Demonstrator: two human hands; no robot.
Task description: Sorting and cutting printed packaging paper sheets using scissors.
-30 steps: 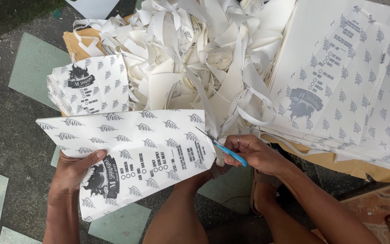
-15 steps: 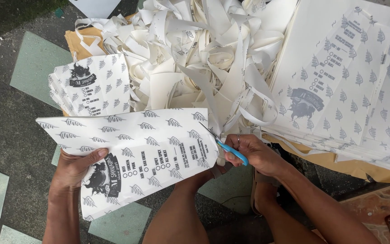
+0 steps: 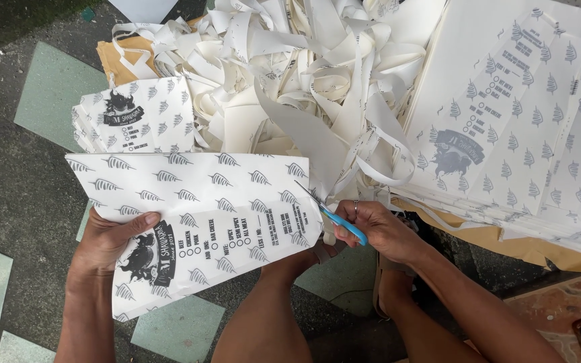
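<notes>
- Sheet (image 3: 196, 215): white paper printed with grey leaf marks and a dark emblem; it is held flat above my knees, over the floor (image 3: 15, 181).
- My left hand (image 3: 105, 242): fingers clamped on the sheet's left edge, thumb on top.
- My right hand (image 3: 378, 228): fingers closed around blue-handled scissors (image 3: 334, 215), blades at the sheet's right edge.
- Behind: a heap of white paper strips (image 3: 304, 87); to the right, a stack of uncut printed sheets (image 3: 506, 134).

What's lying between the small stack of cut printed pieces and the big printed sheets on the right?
In the head view, a heap of white paper strips lies between them.
</notes>
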